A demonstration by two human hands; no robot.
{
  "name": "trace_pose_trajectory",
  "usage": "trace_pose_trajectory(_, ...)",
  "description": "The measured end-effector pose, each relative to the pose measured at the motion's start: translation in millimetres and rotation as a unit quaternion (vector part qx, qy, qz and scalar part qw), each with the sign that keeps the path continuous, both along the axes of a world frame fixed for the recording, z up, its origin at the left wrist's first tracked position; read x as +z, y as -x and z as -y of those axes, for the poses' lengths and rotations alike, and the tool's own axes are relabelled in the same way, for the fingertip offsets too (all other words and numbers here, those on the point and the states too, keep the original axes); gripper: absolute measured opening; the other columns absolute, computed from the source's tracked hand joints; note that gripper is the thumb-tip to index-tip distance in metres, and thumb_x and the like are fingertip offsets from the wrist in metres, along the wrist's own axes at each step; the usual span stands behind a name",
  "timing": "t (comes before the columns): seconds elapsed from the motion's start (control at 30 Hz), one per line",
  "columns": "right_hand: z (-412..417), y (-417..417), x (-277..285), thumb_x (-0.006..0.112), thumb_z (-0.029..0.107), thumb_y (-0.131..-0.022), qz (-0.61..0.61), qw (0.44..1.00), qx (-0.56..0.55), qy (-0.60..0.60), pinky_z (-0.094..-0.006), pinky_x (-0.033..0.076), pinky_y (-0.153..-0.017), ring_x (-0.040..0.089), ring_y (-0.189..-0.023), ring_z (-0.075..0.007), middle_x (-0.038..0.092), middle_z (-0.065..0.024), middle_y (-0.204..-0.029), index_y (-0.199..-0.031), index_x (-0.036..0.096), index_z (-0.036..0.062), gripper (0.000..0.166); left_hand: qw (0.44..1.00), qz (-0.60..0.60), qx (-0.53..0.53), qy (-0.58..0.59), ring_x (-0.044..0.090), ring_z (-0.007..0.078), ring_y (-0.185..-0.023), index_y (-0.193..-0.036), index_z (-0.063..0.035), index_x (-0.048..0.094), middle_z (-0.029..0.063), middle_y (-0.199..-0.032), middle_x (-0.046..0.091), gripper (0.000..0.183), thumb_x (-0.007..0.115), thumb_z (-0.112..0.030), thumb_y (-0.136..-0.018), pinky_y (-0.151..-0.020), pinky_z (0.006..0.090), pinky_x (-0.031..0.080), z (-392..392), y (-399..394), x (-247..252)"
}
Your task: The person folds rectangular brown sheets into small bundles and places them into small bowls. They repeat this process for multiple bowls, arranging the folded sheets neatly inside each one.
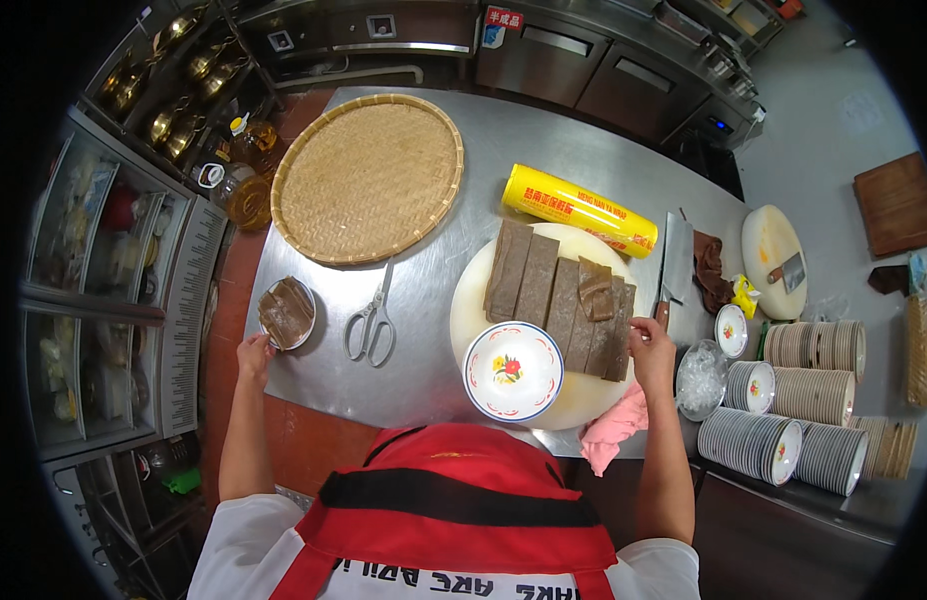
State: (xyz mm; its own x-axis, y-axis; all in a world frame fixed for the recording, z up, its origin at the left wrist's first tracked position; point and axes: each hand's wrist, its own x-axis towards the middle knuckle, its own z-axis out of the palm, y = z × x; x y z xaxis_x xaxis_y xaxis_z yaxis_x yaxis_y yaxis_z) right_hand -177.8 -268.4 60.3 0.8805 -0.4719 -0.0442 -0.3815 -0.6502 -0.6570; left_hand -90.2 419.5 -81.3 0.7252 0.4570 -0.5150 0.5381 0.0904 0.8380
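My left hand (pixel 255 355) touches the near-left rim of a small bowl (pixel 313 316) that holds folded brown sheets (pixel 286 312). At the right edge of a round white cutting board (pixel 471 300), the fingers of my right hand (pixel 652 346) are at the end of the brown strips (pixel 538 281); whether they pinch a strip is hard to tell. A shorter folded piece (pixel 596 291) lies on top of the strips. An empty floral bowl (pixel 513 372) sits on the board's near-left part. Metal scissors (pixel 372 328) lie between the small bowl and the board.
A round woven bamboo tray (pixel 367 180) lies at the back left. Behind the board is a yellow roll of plastic wrap (pixel 579 211). A cleaver (pixel 675 262) lies right of the board, a pink cloth (pixel 615 429) near its front. Stacked bowls (pixel 748 444) stand farther right.
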Motion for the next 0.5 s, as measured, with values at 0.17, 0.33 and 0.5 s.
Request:
trace_pose_trajectory(0.17, -1, -39, -3, 0.064, 0.023, -0.082, 0.014, 0.999, -0.005, 0.045, -0.0362, 0.051, -0.072, 0.066, -0.076, -0.0294, 0.068, -0.0157, -0.083, -0.094, 0.067, 0.0018, 0.024, 1.000, -0.018, 0.019, -0.012, 0.056, 0.0093, -0.068, -0.097, -0.0010, 0.056, 0.0039, -0.080, 0.060, 0.012, 0.059, -0.008, -0.088, -0.058, 0.0207, 0.047, -9, -3, 9)
trace_pose_trajectory(0.33, -4, -92, -29, 0.067, 0.024, -0.080, -0.061, 0.998, 0.001, 0.035, -0.0345, 0.049, -0.073, 0.064, -0.076, -0.0287, 0.066, -0.0141, -0.083, -0.090, 0.067, 0.0019, 0.025, 0.959, 0.071, -0.011, -0.274, 0.060, 0.0142, -0.084, -0.105, 0.0015, 0.059, 0.0080, -0.094, 0.064, 0.021, 0.058, -0.006, -0.086, -0.072, 0.0264, 0.049, -2, -7, 28)
trace_pose_trajectory(0.5, -3, -109, -15, 0.065, 0.015, -0.084, 0.055, 0.948, 0.036, -0.310, -0.0264, 0.047, -0.067, 0.061, -0.074, -0.0142, 0.064, -0.0031, -0.081, -0.087, 0.062, 0.0027, 0.013, 0.926, 0.187, -0.188, -0.269, 0.060, 0.0160, -0.089, -0.104, 0.0013, 0.062, 0.0089, -0.096, 0.065, 0.022, 0.058, -0.006, -0.084, -0.080, 0.0274, 0.048, 126, -31, 84)
